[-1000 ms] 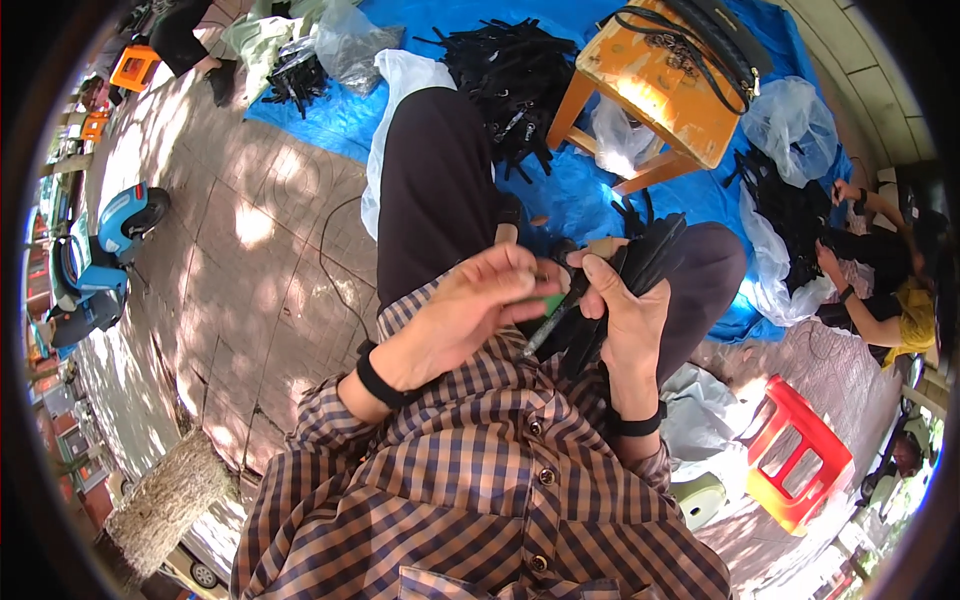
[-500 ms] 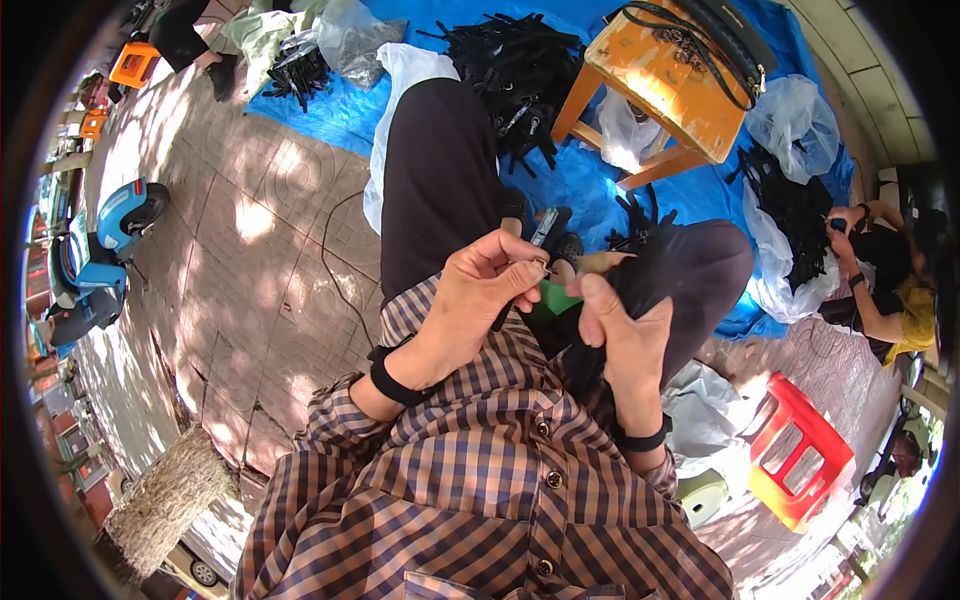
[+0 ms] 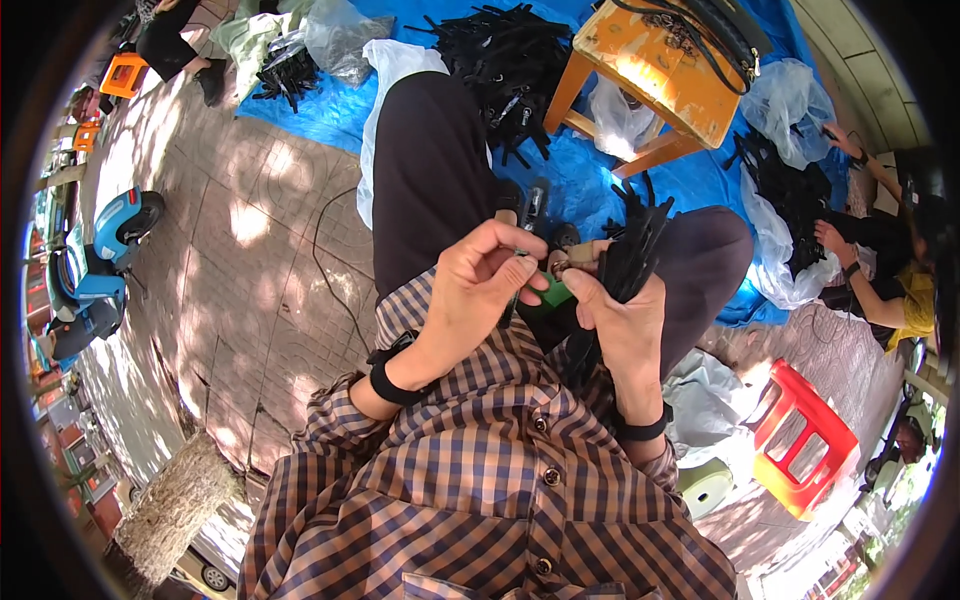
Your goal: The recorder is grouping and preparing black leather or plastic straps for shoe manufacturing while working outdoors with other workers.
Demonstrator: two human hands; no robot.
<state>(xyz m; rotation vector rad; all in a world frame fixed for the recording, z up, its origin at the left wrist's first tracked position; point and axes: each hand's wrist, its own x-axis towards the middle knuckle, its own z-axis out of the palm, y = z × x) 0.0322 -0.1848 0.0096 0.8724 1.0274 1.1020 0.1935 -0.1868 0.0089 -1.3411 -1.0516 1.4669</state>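
Over my lap, my left hand (image 3: pixel 475 285) pinches a short black strap with a clear, shiny clip-like end (image 3: pixel 535 207) standing up past the fingers. Close by on the right, my right hand (image 3: pixel 627 325) is wrapped round a bundle of black straps (image 3: pixel 632 245), their loose ends fanning upward. A small brownish piece (image 3: pixel 560 268) shows at the right thumb and fingertip, too small to name. The two hands are near each other but apart. Something green (image 3: pixel 545 298) lies partly hidden below them.
A blue tarp (image 3: pixel 580 200) holds a heap of black straps (image 3: pixel 505 60), plastic bags (image 3: pixel 790 105) and an orange wooden stool (image 3: pixel 650 70) bearing a black handbag (image 3: pixel 725 40). A co-worker (image 3: pixel 905 300) handles another strap pile (image 3: pixel 790 190). A red plastic stool (image 3: pixel 805 440) lies at right.
My right hand's bundle, blurred before, is now sharp and more upright. The clip end at my left hand has shifted slightly left and up. The co-worker's hands have moved apart, one reaching toward a bag.
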